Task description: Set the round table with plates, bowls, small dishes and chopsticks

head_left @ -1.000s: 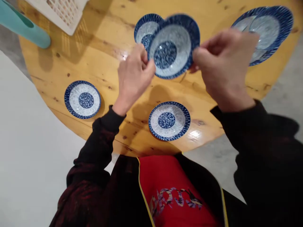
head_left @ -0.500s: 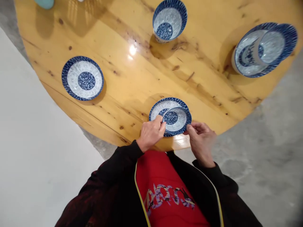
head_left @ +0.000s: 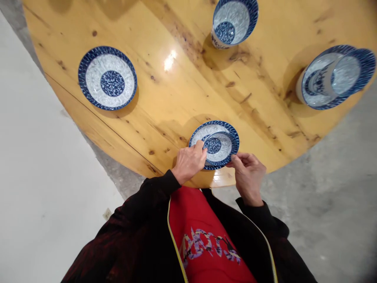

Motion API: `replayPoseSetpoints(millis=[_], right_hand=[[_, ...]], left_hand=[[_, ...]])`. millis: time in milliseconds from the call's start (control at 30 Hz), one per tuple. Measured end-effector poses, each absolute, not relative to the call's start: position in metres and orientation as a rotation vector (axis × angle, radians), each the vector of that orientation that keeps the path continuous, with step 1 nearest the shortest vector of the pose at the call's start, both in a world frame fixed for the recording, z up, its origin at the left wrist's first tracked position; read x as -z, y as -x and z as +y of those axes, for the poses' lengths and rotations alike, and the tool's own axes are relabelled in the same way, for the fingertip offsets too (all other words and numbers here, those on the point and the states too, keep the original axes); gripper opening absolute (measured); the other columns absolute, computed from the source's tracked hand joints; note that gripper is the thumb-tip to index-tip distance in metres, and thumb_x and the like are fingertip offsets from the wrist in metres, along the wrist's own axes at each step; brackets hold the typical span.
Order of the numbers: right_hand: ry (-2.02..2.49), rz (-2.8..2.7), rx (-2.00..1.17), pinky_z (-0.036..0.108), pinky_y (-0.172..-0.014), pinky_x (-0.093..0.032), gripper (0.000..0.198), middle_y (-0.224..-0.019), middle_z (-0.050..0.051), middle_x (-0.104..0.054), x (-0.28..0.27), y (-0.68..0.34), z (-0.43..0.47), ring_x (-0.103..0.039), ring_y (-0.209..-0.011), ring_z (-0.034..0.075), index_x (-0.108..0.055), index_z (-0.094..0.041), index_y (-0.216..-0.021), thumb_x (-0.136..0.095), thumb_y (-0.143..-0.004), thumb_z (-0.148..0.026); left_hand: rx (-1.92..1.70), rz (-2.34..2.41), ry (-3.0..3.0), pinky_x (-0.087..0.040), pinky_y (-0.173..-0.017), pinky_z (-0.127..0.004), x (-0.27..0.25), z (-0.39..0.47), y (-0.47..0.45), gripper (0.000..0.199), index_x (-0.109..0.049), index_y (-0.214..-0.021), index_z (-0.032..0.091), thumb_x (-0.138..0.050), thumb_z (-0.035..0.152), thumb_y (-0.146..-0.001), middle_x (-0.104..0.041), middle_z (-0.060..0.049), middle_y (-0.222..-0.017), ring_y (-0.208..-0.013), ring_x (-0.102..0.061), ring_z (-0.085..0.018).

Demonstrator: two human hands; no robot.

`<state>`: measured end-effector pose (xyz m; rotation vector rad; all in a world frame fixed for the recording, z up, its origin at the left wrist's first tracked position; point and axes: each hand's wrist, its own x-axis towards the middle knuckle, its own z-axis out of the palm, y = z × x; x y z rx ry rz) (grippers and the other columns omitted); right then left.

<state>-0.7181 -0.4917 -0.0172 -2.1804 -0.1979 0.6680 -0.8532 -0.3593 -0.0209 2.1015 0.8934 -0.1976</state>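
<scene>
At the near edge of the table, a small blue-and-white bowl (head_left: 224, 148) sits tilted over a matching plate (head_left: 212, 126) and covers its right part. My left hand (head_left: 191, 159) is closed on the bowl's left rim, thumb and fingers pinching it. On the lower right rim of the bowl, my right hand (head_left: 249, 171) pinches with thumb and fingers. Whether the right fingertips also touch the plate beneath is hidden.
The round wooden table (head_left: 176, 98) carries a blue-rimmed plate (head_left: 91, 78) at left and a deep bowl (head_left: 235, 19) at the back. At right, another bowl (head_left: 347, 74) leans in a larger dish (head_left: 324, 59). A white surface (head_left: 44, 177) lies left of the table.
The view has shifted, so the far dishes appear displaced in the picture. Both hands keep their hold on the small bowl, which stays nearly the same over the plate.
</scene>
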Motion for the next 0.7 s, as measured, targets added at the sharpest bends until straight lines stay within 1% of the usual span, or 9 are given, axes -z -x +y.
replayPoseSetpoints(millis=[233, 367, 433, 500, 567, 633, 700], right_hand=[[2.185, -0.195, -0.696, 0.035, -0.057, -0.058, 0.022, -0.065, -0.001, -0.066, 0.019, 0.718, -0.491, -0.067, -0.056, 0.021, -0.062, -0.023, -0.076, -0.075, -0.071, -0.040], [2.192, -0.232, -0.727, 0.037, -0.059, -0.060, 0.025, -0.065, 0.000, -0.067, 0.017, 0.714, -0.497, -0.068, -0.058, 0.022, -0.064, -0.023, -0.079, -0.074, -0.076, -0.045], [2.205, -0.242, -0.682, 0.037, -0.059, -0.060, 0.025, -0.067, 0.002, -0.068, 0.013, 0.706, -0.499, -0.068, -0.058, 0.022, -0.066, -0.023, -0.079, -0.072, -0.080, -0.047], [2.196, -0.243, -0.592, 0.035, -0.057, -0.059, 0.025, -0.068, 0.002, -0.069, 0.008, 0.691, -0.495, -0.068, -0.056, 0.021, -0.067, -0.022, -0.079, -0.071, -0.082, -0.047], [2.168, -0.271, -0.526, 0.033, -0.055, -0.058, 0.023, -0.069, 0.002, -0.069, 0.001, 0.672, -0.481, -0.067, -0.056, 0.019, -0.067, -0.023, -0.079, -0.071, -0.082, -0.045], [2.134, -0.338, -0.490, 0.030, -0.055, -0.058, 0.019, -0.069, 0.002, -0.069, -0.004, 0.650, -0.457, -0.067, -0.056, 0.018, -0.068, -0.022, -0.078, -0.071, -0.081, -0.041], [2.092, -0.435, -0.471, 0.029, -0.056, -0.058, 0.017, -0.069, 0.002, -0.068, -0.006, 0.627, -0.423, -0.067, -0.058, 0.017, -0.070, -0.021, -0.077, -0.070, -0.081, -0.037]], left_hand=[[0.188, 0.907, -2.085, -0.043, -0.066, -0.029, 0.022, -0.356, 0.853, 0.024, -0.056, -0.109, 0.017, -0.039, 0.033, -0.104, -0.073, -0.008, -0.091, -0.084, -0.071, -0.022], [0.125, 0.943, -2.066, -0.043, -0.067, -0.029, 0.025, -0.353, 0.856, 0.026, -0.057, -0.107, 0.018, -0.042, 0.039, -0.103, -0.074, -0.006, -0.091, -0.085, -0.071, -0.021], [0.059, 0.996, -2.052, -0.044, -0.067, -0.028, 0.025, -0.346, 0.860, 0.028, -0.058, -0.106, 0.019, -0.044, 0.043, -0.103, -0.073, -0.005, -0.088, -0.083, -0.070, -0.020], [-0.021, 1.045, -2.018, -0.044, -0.066, -0.028, 0.023, -0.333, 0.862, 0.025, -0.058, -0.102, 0.020, -0.045, 0.041, -0.102, -0.072, -0.003, -0.084, -0.078, -0.069, -0.017], [-0.111, 1.079, -1.986, -0.044, -0.067, -0.027, 0.018, -0.310, 0.858, 0.020, -0.058, -0.099, 0.021, -0.047, 0.037, -0.101, -0.072, -0.001, -0.083, -0.074, -0.067, -0.015], [-0.211, 1.112, -1.991, -0.045, -0.070, -0.026, 0.009, -0.280, 0.845, 0.016, -0.058, -0.097, 0.021, -0.048, 0.033, -0.100, -0.073, -0.001, -0.088, -0.076, -0.067, -0.014], [-0.300, 1.137, -2.029, -0.045, -0.075, -0.026, -0.001, -0.244, 0.825, 0.015, -0.060, -0.098, 0.021, -0.049, 0.032, -0.100, -0.073, -0.001, -0.095, -0.082, -0.068, -0.015]])
